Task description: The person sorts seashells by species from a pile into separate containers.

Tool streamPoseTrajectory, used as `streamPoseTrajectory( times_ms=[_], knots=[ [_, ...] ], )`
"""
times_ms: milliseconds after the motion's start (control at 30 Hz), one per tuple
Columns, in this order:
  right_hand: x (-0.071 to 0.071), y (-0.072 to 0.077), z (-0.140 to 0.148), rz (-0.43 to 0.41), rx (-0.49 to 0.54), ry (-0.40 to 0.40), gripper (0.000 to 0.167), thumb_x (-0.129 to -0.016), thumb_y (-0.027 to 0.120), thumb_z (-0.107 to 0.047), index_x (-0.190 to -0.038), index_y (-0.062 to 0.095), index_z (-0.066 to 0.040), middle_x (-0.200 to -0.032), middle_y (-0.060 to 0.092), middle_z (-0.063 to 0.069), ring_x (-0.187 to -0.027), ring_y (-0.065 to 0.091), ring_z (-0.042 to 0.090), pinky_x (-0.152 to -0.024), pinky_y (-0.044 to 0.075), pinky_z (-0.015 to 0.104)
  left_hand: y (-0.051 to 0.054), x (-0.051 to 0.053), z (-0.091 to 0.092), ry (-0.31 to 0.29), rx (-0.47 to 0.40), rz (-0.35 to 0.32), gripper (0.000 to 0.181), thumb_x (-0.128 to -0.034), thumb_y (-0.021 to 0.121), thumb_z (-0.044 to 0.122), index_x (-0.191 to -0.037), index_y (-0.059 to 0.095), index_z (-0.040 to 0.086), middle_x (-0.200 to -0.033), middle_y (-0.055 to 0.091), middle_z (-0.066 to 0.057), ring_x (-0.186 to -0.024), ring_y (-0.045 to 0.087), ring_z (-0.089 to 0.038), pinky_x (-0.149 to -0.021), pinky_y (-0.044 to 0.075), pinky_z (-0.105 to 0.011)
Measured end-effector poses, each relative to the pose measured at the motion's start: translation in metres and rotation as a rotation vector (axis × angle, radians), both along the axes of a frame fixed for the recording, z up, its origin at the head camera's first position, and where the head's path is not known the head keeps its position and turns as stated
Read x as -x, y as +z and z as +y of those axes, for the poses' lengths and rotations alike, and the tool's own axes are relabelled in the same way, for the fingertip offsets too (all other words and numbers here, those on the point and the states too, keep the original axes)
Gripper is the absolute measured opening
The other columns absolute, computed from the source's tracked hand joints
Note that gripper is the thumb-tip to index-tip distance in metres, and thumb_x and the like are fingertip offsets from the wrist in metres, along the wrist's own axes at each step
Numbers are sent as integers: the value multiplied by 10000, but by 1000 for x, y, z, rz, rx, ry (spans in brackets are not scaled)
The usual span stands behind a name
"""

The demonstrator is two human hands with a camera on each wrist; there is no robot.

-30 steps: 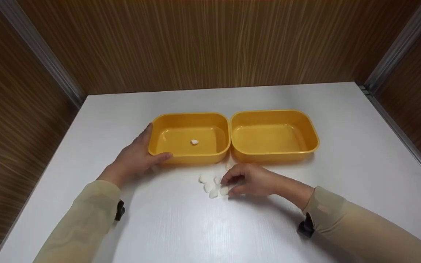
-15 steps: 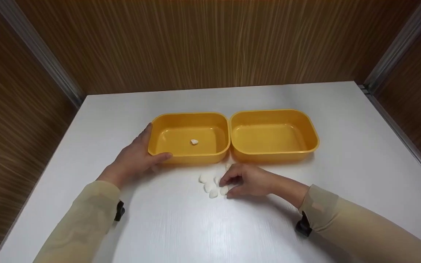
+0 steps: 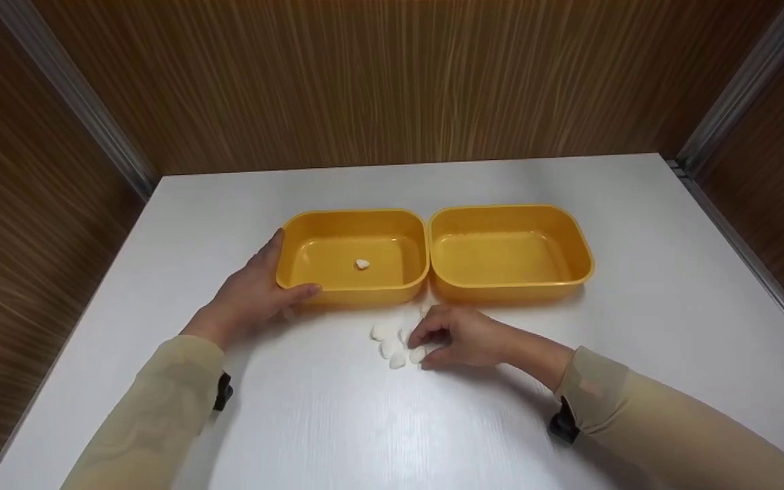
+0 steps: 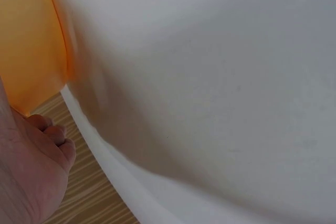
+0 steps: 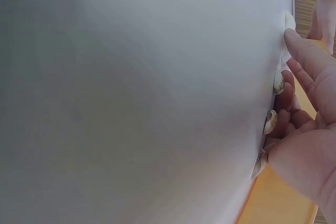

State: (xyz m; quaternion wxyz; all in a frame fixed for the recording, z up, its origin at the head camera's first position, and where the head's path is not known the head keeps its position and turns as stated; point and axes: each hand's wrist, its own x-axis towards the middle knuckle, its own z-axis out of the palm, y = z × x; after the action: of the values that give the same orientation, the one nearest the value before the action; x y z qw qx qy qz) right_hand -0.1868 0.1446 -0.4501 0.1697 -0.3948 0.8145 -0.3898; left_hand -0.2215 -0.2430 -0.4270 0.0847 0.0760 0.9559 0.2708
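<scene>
My left hand (image 3: 249,292) grips the near left corner of the left yellow plastic box (image 3: 358,296), its thumb along the front wall and its fingers at the left side. One small white seashell (image 3: 362,264) lies on that box's floor. In front of the boxes, my right hand (image 3: 470,337) is bent over a loose group of shells and pinches a white seashell (image 3: 418,354) between thumb and fingertips at the tabletop. Several more shells (image 3: 386,348) lie just left of the fingers. The right wrist view shows ridged shells (image 5: 270,121) beside the curled fingers.
A second yellow box (image 3: 511,292) stands right against the first, with nothing visible in it. Both sit on a white table (image 3: 337,435). Wood-grain panels (image 3: 392,82) enclose the back and sides.
My right hand and forearm have shifted very slightly left, the fingers staying at the same seashell. The left hand, the boxes and the other shells look unchanged.
</scene>
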Motion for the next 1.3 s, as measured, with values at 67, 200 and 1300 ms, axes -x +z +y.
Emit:
streamPoseTrajectory(
  times_ms=[67, 200, 1300],
  knots=[
    [0, 1, 0, -9, -4, -5, 267, -860, 897, -87, -1114, 816, -97, -1040, 707, 31, -1012, 669, 192, -896, 564, 284, 0, 0, 0, -7, 0, 7, 1346, -788, 596, 930, -1710, -108, 247, -1777, 105, -75, -1592, 223, -352, -1267, 218, -580],
    [0, 0, 0, -32, -3, -14, 255, -864, 890, -74, -1107, 817, -100, -1042, 704, 32, -1018, 673, 181, -896, 571, 281, -1, 2, 0, -17, -2, 18, 1334, -817, 628, 885, -1714, -93, 210, -1772, 126, -90, -1578, 255, -349, -1261, 235, -580],
    [-1, 1, 0, 30, -31, -1, 214, -866, 883, -82, -1065, 815, -114, -1000, 689, 37, -937, 618, 189, -826, 523, 256, 1, 3, 0, -37, 10, 47, 1354, -820, 627, 884, -1713, -66, 138, -1756, 165, -150, -1543, 317, -384, -1239, 274, -597]
  ],
)
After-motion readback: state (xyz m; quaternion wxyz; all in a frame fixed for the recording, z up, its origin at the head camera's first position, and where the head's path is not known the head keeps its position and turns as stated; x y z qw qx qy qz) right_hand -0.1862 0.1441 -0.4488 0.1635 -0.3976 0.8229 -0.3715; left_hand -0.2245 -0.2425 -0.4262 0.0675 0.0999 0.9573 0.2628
